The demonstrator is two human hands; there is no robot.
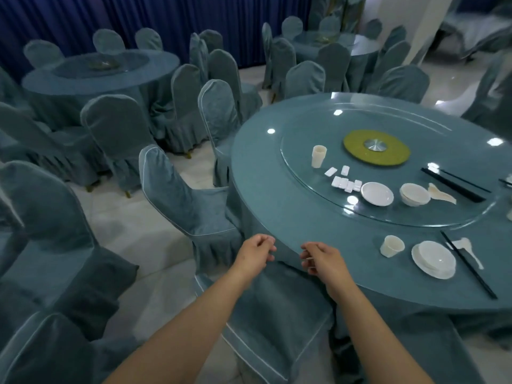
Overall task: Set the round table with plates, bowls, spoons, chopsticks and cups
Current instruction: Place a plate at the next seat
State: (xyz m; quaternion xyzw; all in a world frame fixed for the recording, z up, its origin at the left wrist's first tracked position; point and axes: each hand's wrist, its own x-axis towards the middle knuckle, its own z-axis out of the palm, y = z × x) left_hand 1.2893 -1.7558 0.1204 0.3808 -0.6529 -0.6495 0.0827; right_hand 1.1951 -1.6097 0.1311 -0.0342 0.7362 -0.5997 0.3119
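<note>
The round table (291, 206) carries one laid place at its near right: a cup (391, 246), a bowl on a plate (433, 259), a spoon (469, 250) and black chopsticks (468, 268). On the glass turntable (310, 151) stand stacked cups (318, 156), small white rests (345, 184), stacked plates (377, 193), stacked bowls (414, 194), spoons (440, 193) and more chopsticks (452, 184). My left hand (256, 254) and my right hand (320, 257) hover with loosely curled fingers at the table's near left edge, above a chair back, holding nothing.
Covered chairs ring the table; one (271, 314) sits right under my hands, another (182, 195) to its left. Two more round tables (99, 70) (332, 41) with chairs stand behind. A green disc (376, 147) marks the turntable's centre.
</note>
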